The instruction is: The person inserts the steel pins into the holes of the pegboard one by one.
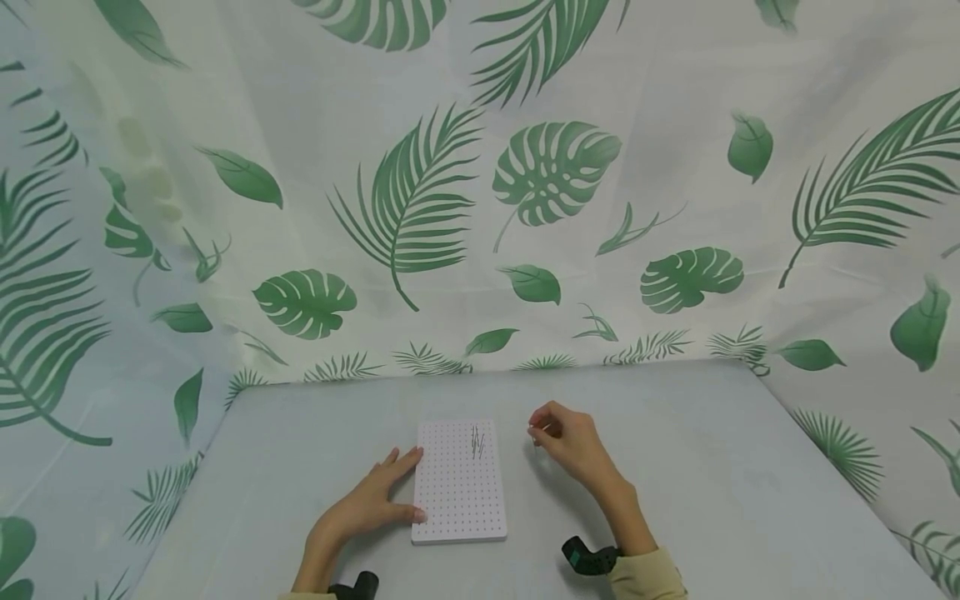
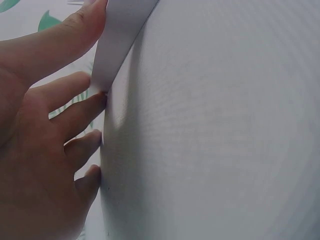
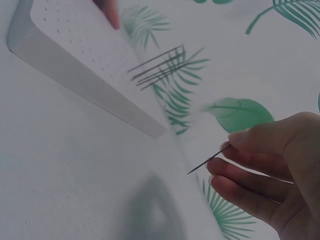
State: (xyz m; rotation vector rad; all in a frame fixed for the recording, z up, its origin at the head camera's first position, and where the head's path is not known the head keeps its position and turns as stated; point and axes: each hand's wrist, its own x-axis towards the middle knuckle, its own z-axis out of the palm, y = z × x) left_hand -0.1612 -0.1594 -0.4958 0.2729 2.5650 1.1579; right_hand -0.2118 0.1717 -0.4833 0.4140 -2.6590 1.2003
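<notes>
One white board (image 1: pixel 456 492), block-like and drilled with rows of small holes, lay flat on the pale counter (image 1: pixel 750 467), hole side up, one short side toward the person. A few thin dark pins (image 1: pixel 477 442), apparently four, stood on end in it toward the far right corner, leaning at slightly different angles; the exact count could not be settled. One left hand (image 1: pixel 367 502), fingers and thumb spread, rested against the board's left side, fingertips farther up the edge and thumb nearer the person, presumably as a brace against sliding; so placed, it left the drilled top uncovered. One right hand (image 1: pixel 573 442), raised over the counter to the right of the board and apart from it, pinched a single dark pin (image 3: pixel 202 164) near one end between thumb and fingertip. The free end projected well past the fingers, a hold that probably kept the point in sight and suited so slender an item. Two black wrist devices, one by the left sleeve (image 1: pixel 303 597) and one by the right sleeve (image 1: pixel 645 575), sat behind the hands, likely so as not to hinder the fingers. One white cloth (image 1: pixel 675 83) printed with green leaves hung behind the counter and along its sides, seemingly as a screen.
</notes>
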